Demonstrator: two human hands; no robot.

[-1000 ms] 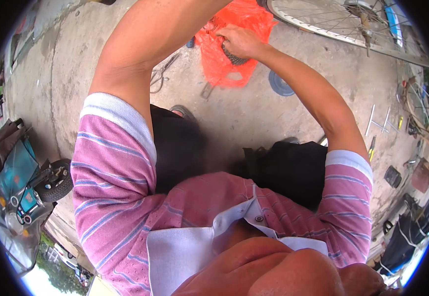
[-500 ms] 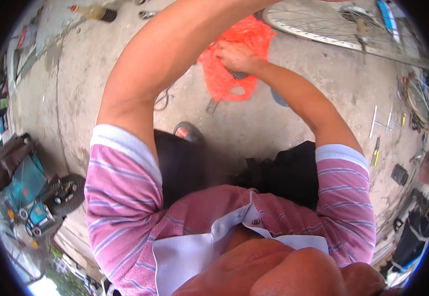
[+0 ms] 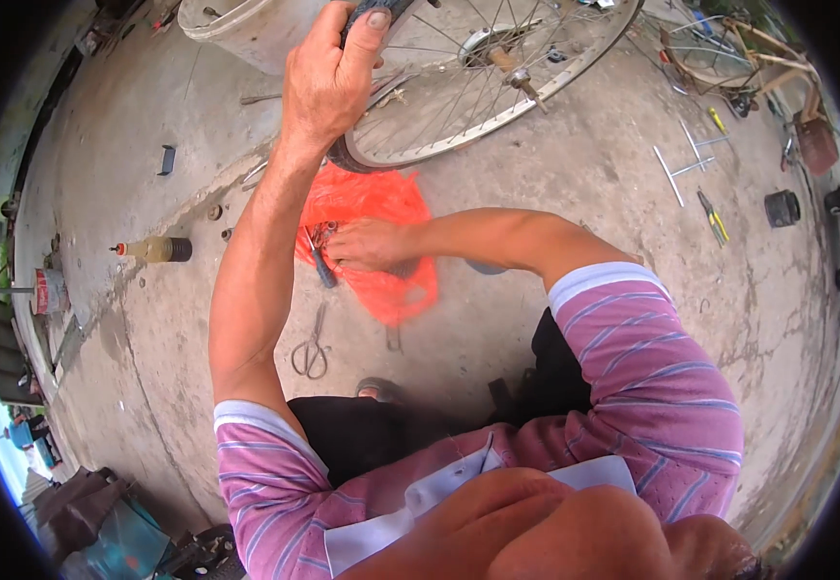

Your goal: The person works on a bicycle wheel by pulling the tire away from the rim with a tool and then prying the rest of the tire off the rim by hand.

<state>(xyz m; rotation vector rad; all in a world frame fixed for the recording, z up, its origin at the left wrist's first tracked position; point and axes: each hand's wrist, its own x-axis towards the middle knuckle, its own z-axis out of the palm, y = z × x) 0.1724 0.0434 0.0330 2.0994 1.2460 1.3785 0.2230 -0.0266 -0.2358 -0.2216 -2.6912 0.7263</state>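
My left hand (image 3: pixel 331 85) is wrapped round the black tire (image 3: pixel 374 17) of a spoked bicycle wheel (image 3: pixel 459 135) with a pale rim, thumb on top. Below it, my right hand (image 3: pixel 367 244) reaches down onto a crumpled red plastic bag (image 3: pixel 405 300). Its fingers are bent in among small metal parts (image 3: pixel 321 232), and what they pinch is hidden. A dark-handled tool (image 3: pixel 321 269) pokes out beside those fingers. Nearer to me on the concrete lie scissors (image 3: pixel 312 350) with looped handles.
A whitish bucket (image 3: pixel 246 29) stands at the far left of the wheel. On the left lies a bottle (image 3: pixel 159 249) of yellowish liquid. Rightward are T-shaped metal tools (image 3: pixel 671 174), yellow-handled pliers (image 3: pixel 712 217) and a black round part (image 3: pixel 782 208).
The view has tilted up and turned, so the bag sits lower and further left. My left hand has come into view, gripping the tire. My right hand stays at the bag.
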